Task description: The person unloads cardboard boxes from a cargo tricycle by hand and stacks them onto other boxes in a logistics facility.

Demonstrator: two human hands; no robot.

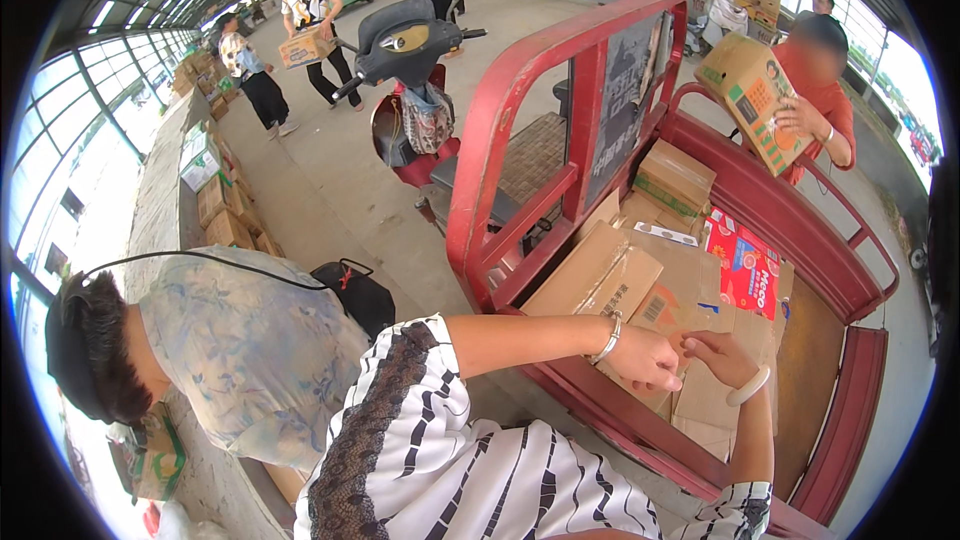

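Note:
My left hand [646, 360], with a silver bangle at its wrist, hangs over the near side of a red cargo tricycle's bed. Its fingers are curled; whether something small is between them I cannot tell. Close beside it on the right is my right hand [720, 356], a pale bangle at the wrist, thumb and fingers partly bent, no held object visible. Beneath both lie flattened cardboard sheets [686, 277]. A brown carton [592, 274] rests at the bed's front near side, a red printed carton panel [742, 262] farther across, and a taped carton [675, 174] in the far front corner.
The red metal frame [480, 127] rises at the bed's front. Across the bed, a person in red [836, 97] holds a large carton [754, 101] over the side rail. At my left a person in a floral shirt [247, 352] bends over. Cartons [225, 217] line a low wall.

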